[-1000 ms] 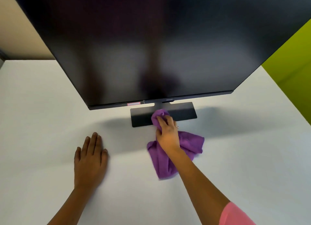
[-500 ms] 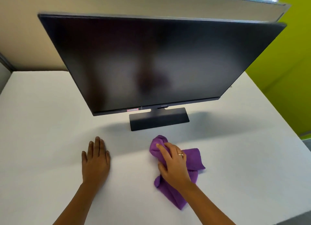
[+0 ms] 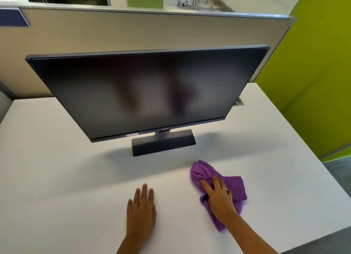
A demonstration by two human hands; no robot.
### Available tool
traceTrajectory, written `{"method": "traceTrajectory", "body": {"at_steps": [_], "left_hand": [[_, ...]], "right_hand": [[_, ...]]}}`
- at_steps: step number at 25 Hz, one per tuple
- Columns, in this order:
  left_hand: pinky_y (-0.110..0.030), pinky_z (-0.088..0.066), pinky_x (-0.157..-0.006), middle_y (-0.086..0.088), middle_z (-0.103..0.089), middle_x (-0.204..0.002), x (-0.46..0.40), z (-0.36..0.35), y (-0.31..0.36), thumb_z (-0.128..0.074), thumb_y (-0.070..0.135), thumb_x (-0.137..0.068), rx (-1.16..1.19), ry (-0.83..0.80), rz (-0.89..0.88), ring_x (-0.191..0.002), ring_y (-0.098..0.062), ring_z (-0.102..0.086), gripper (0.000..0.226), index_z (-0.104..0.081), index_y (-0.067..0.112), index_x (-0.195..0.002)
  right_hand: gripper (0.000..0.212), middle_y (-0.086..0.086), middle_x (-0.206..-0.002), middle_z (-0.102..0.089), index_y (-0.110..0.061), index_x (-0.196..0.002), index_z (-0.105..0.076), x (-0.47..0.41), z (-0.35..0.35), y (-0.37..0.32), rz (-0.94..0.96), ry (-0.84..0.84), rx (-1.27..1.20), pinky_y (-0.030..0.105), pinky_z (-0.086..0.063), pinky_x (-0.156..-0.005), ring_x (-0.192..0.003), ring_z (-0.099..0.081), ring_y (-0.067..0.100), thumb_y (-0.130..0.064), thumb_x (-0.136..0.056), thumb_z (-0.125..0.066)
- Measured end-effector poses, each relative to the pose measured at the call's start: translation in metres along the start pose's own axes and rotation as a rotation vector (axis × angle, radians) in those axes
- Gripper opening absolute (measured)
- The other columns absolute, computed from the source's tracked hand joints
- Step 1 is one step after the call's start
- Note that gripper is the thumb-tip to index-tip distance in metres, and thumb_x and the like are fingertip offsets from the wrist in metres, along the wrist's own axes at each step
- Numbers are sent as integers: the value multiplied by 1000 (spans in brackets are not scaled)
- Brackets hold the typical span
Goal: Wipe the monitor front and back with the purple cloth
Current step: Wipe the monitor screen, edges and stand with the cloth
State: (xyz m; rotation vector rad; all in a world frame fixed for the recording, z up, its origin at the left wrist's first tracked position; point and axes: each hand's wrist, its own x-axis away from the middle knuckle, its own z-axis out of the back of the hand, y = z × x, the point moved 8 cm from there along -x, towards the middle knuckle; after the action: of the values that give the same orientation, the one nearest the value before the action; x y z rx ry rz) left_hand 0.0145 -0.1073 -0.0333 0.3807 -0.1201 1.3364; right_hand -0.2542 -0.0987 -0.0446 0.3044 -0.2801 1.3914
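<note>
Purple cloth lies under the flat right hand; left hand flat, fingers released.

Centre frame, the dark monitor stands on its flat base on the white worktop, screen off. Lower centre, the left hand lies flat, palm down, on bare worktop. Lower right, the right hand presses on the crumpled purple cloth, fingers spread over it, a ring showing. Green partition at right.
</note>
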Motion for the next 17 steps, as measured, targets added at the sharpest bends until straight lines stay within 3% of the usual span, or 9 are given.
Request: {"method": "traceTrajectory", "body": {"at_steps": [8, 11, 14, 17], "left_hand": [[-54, -56, -65, -23, -63, -120, -3, 6, 19, 7, 39, -99, -31, 87, 107, -100, -45, -65, 86, -69, -1, -110], [-56, -54, -73, -26, -58, -126, -5, 7, 26, 8, 42, -97, -32, 54, 135, -108, -47, -60, 88, -65, -4, -116], [-57, -36, -105, -22, -32, -150, -13, 28, 45, -16, 38, -98, 47, 144, 139, -137, -42, -32, 61, -42, 3, -140], [-59, -35, -105, -23, -35, -147, -33, 90, 77, -44, 31, -92, 83, 388, 63, -135, -44, -34, 55, -45, 2, -138]], "right_hand": [[60, 6, -157, -6, -40, -148, -4, 10, 1, 131, -78, 18, -1, 44, -43, -101, -142, -19, 30, -24, -100, -35], [59, 5, -156, -10, -41, -148, -8, 7, 4, 135, -22, 24, -8, 49, -38, -104, -141, -18, 31, -32, -98, -38], [63, 4, -155, -10, -39, -148, -13, 0, 27, 124, 53, 110, -81, 56, -25, -107, -143, -11, 31, -50, -92, -42], [66, 7, -154, -22, -27, -146, -29, -19, 105, 112, 107, 379, -328, 54, -25, -105, -141, -20, 29, -49, -89, -53]]}}
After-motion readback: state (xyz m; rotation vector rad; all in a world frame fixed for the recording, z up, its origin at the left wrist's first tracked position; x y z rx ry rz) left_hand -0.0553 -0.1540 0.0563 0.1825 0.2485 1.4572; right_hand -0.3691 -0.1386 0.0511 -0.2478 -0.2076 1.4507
